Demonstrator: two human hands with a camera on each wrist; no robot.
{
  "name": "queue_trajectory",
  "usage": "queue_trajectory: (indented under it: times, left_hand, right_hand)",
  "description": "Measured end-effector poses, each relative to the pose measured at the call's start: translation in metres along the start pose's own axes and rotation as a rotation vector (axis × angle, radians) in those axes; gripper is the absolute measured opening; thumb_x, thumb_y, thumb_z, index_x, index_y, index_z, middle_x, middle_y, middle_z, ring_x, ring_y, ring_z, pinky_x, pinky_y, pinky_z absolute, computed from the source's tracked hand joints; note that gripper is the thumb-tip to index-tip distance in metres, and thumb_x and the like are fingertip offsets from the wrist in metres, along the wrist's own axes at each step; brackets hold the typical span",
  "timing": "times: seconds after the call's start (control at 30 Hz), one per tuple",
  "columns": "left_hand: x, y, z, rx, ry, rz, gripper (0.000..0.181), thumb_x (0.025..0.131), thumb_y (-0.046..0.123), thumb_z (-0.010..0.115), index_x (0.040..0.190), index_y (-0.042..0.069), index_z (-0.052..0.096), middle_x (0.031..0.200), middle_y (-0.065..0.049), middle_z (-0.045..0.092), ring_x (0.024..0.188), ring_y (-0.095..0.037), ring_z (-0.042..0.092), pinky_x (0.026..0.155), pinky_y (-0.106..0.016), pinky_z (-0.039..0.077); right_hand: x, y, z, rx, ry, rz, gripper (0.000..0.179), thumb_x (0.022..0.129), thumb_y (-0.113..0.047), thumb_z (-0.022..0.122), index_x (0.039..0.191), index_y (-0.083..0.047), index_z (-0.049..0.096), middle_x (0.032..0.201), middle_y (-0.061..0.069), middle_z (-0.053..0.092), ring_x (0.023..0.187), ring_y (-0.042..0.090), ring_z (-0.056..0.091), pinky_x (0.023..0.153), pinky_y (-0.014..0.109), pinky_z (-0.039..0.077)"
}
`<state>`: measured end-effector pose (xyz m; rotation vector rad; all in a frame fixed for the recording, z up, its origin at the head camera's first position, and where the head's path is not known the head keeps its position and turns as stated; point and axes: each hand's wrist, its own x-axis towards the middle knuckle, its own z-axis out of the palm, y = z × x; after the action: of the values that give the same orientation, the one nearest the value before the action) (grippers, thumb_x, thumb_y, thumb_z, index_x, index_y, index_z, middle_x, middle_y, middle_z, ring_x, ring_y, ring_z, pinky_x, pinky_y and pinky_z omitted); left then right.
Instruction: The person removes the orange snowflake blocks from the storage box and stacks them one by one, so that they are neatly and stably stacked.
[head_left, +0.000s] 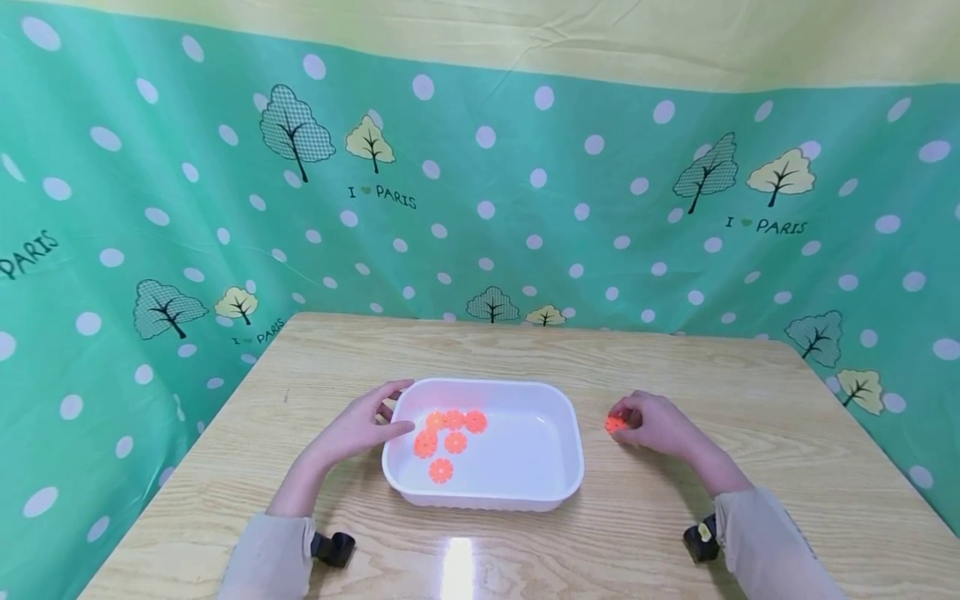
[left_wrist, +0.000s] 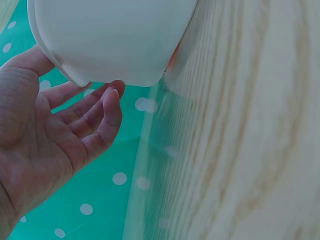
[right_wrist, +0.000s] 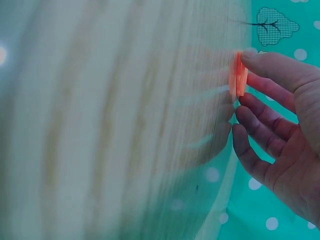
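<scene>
A white plastic basin (head_left: 525, 433) sits on the table, with several orange notched, flower-shaped discs (head_left: 441, 471) lying in its left half. My left hand (head_left: 371, 425) holds the basin's left side, its thumb over the rim. In the left wrist view, bent fingers of that hand (left_wrist: 65, 120) meet the basin's outer wall (left_wrist: 110, 45). To the right of the basin, my right hand (head_left: 654, 423) pinches an orange disc piece (head_left: 616, 424) at the tabletop. The right wrist view shows this piece (right_wrist: 241, 75) edge-on under the thumb, the other fingers of the hand (right_wrist: 295, 135) loosely bent.
The wood-grain table (head_left: 487, 350) has a glossy surface with a bright reflection near its front. A green dotted cloth (head_left: 480, 183) with printed trees hangs behind and at both sides. Black wrist cameras sit at the left cuff (head_left: 262, 550) and right cuff (head_left: 765, 533).
</scene>
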<state>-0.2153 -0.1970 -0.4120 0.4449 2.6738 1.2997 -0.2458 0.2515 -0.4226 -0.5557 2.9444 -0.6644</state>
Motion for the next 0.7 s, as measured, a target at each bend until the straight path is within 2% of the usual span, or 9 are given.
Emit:
queue_trajectory:
  times: [0.37, 0.7]
  left_hand:
    - [0.000, 0.000, 0.000, 0.002, 0.003, 0.001, 0.063, 0.080, 0.029, 0.069, 0.135, 0.015, 0.041, 0.118, -0.007, 0.051, 0.085, -0.018, 0.051, 0.067, -0.028, 0.047]
    - [0.000, 0.000, 0.000, 0.004, 0.000, -0.003, 0.063, 0.080, 0.027, 0.068, 0.135, 0.015, 0.041, 0.118, -0.007, 0.051, 0.086, -0.019, 0.051, 0.067, -0.029, 0.047]
  right_hand:
    - [0.000, 0.001, 0.000, 0.014, 0.000, 0.006, 0.028, 0.072, -0.020, 0.074, 0.097, -0.010, 0.065, 0.079, -0.002, 0.056, 0.072, 0.011, 0.051, 0.062, 0.026, 0.043]
    - [0.004, -0.016, -0.007, 0.037, 0.042, -0.025, 0.025, 0.075, -0.015, 0.071, 0.098, -0.009, 0.065, 0.084, 0.000, 0.058, 0.077, 0.013, 0.053, 0.066, 0.028, 0.045]
